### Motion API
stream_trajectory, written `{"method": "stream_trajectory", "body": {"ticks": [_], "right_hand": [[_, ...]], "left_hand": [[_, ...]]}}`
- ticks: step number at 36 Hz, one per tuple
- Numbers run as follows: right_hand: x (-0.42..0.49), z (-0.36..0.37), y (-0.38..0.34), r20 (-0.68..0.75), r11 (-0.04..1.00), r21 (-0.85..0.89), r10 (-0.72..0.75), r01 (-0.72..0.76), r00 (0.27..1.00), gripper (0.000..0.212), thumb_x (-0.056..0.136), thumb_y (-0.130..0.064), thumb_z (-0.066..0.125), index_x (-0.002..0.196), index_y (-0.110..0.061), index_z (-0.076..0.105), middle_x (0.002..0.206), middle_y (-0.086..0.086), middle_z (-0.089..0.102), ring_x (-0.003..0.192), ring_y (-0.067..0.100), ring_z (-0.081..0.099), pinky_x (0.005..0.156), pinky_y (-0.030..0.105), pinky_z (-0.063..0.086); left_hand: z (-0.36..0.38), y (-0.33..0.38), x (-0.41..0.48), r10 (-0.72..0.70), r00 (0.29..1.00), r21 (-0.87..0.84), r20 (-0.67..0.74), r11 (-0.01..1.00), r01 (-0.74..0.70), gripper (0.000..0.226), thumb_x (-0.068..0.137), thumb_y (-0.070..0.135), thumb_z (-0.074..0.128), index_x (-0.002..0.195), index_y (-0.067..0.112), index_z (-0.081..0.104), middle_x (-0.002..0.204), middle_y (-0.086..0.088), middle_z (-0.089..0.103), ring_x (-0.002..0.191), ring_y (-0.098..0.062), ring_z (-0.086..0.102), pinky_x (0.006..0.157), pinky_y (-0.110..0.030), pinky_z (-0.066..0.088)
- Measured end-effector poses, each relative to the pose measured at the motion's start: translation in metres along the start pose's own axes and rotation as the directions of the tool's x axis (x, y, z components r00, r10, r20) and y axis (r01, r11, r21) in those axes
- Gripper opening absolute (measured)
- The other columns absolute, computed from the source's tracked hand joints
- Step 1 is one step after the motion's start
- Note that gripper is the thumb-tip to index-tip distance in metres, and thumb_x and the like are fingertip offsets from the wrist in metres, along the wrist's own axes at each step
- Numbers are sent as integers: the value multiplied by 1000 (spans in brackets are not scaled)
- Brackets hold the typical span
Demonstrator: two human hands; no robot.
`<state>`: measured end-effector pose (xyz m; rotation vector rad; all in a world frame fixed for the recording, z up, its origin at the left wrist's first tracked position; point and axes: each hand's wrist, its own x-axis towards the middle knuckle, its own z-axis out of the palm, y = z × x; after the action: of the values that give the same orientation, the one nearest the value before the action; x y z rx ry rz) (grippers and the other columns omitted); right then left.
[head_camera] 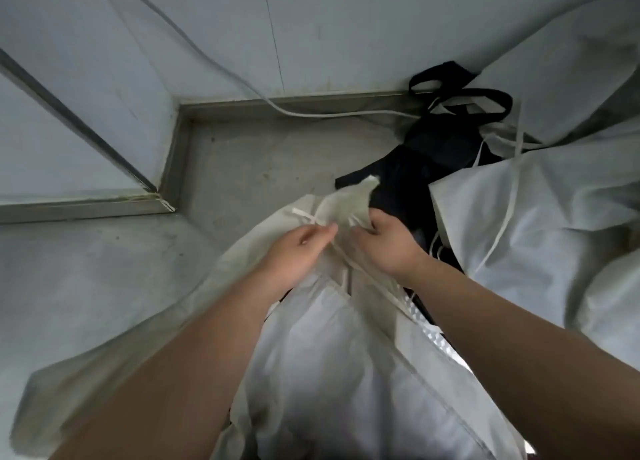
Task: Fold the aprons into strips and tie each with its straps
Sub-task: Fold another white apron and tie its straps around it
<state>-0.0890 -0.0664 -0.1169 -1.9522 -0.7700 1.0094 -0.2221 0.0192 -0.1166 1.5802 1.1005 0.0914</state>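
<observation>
A cream apron [145, 324] lies spread across the middle, its upper edge bunched between my hands. My left hand [298, 252] pinches the cloth and a thin cream strap [304, 215] near that edge. My right hand [388, 241] grips the bunched cloth just to the right, fingers curled under. A second strap [374, 279] runs down between my wrists. A pale white apron [329, 373] lies under my forearms. A black apron [433, 155] with looped black straps lies beyond my right hand.
More pale aprons [554, 217] with long thin straps are heaped at the right. A grey floor [249, 162] meets a wall with a metal skirting [294, 101]. A white cable [214, 68] runs down the wall to the floor.
</observation>
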Motion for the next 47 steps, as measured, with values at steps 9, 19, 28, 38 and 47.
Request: {"method": "stream_trajectory", "body": {"ticks": [9,19,28,38,47], "right_hand": [[-66,24,-50,347,978,207,-68,-6,935,47,80,14,39,98,-13,72,101,9,68,74,6,63,62,11,43],[-173,105,-49,-47,999,-51,0,-3,999,78,86,-13,61,148,-27,17,113,-2,53,97,20,57,78,27,46],[-256,170,-83,-168,960,-128,-269,250,948,98,80,-7,66,150,-37,4,158,1,-2,144,19,10,105,28,29],[-303,202,-106,68,944,51,-329,326,942,32,83,-16,61,115,-24,60,112,-10,64,103,8,59,85,23,48],[-342,192,-72,-222,948,-117,-315,295,923,15,88,-1,39,92,-10,50,86,0,54,85,22,49,62,29,37]], "left_hand": [[-18,14,-45,-66,998,-448,-16,892,52,17,90,22,61,101,9,63,99,-13,70,91,-30,68,79,-41,56],[-93,-49,-173,126,990,-538,66,840,-71,11,94,14,54,98,10,63,97,-9,67,87,-22,63,82,-39,51],[-158,-73,-291,229,948,-479,223,872,-98,16,78,7,56,83,6,71,89,-15,64,84,-29,59,74,-34,42],[-181,-97,-360,271,954,-567,130,809,-153,24,65,20,56,82,8,67,84,-12,63,78,-26,59,77,-35,43],[-162,-115,-407,233,970,-522,74,837,-162,10,61,11,61,65,9,70,66,-5,69,59,-17,66,59,-23,53]]}}
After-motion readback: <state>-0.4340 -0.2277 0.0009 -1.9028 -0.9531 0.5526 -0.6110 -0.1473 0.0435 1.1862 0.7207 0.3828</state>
